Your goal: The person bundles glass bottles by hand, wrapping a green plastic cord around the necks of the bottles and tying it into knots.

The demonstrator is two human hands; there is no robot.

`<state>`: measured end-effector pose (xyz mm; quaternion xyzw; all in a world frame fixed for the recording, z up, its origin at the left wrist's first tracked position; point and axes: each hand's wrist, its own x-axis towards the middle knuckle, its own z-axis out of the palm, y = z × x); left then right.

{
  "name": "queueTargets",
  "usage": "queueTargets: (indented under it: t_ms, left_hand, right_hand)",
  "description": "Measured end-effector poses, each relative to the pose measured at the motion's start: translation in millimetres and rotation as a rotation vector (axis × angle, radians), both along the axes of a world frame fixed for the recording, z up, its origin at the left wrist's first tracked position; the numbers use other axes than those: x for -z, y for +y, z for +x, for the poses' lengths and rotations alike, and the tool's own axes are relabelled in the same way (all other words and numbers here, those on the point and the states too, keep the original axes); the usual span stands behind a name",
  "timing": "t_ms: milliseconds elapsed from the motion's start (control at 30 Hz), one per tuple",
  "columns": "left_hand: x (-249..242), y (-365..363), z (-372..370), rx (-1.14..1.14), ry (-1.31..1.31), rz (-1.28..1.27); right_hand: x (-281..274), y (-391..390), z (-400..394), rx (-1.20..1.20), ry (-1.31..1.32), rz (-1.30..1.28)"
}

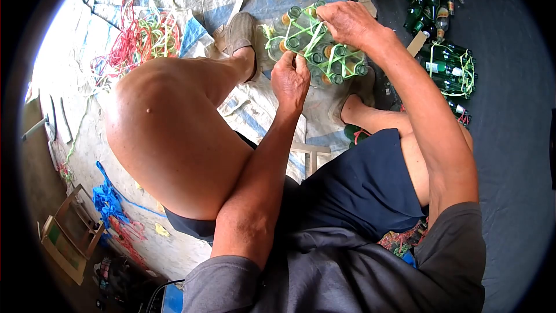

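Between my feet stands a bundle of clear glass bottles, necks up, with light green plastic twine laced around and across the necks. My left hand is closed at the near side of the bundle, thumb and fingers pinched on the twine. At the far right side, my right hand is bent over the bottle tops, its fingers closed on the twine beside a bottle neck. The fingertips of my right hand are partly hidden. Several bottles have orange-yellow labels.
Loose red and green twine lies in a heap at the upper left. Blue twine is at the lower left. Tied green bottles and more loose bottles lie at the right. A striped woven sheet covers the floor.
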<state>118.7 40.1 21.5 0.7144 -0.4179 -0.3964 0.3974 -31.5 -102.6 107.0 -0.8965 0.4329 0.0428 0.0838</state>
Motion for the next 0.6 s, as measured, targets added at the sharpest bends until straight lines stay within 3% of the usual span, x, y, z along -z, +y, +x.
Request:
queueTargets:
  t_ms: [200, 600]
  left_hand:
    - [3, 1, -5, -0.045, 0.037, -0.108]
    - [0, 2, 1, -0.026, 0.024, -0.053]
  right_hand:
    - [9, -8, 3, 0.002, -0.048, 0.036]
    - [1, -17, 8, 0.183, -0.075, 0.077]
